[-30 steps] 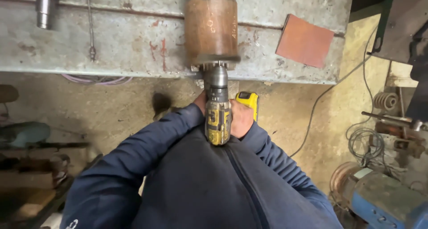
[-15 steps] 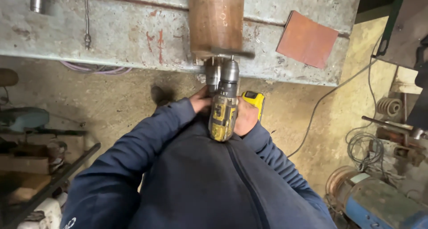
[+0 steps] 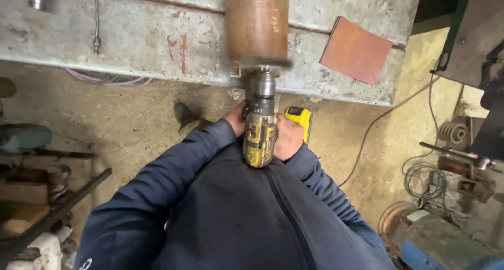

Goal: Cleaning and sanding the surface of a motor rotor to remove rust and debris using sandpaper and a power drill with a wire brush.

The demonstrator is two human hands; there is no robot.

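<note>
A yellow and black cordless drill (image 3: 260, 136) points away from me, braced against my dark blue jacket. My left hand (image 3: 237, 118) grips its left side and my right hand (image 3: 287, 138) wraps its right side by the yellow battery base (image 3: 300, 118). The chuck (image 3: 264, 86) meets a rusty brown cylinder (image 3: 257, 23) that looks motion-blurred. The cylinder rests on a worn grey metal workbench (image 3: 157, 44).
A square rust-red plate (image 3: 356, 49) lies on the bench to the right. A shoe (image 3: 186, 117) stands on the dirt floor below. Cables, a coil spring (image 3: 452, 133) and a blue motor (image 3: 436, 238) sit at right; a metal rack (image 3: 47, 212) at left.
The view has shifted slightly and the drill with the cylinder sits a little more to the right. Both hands keep their grip on the drill.
</note>
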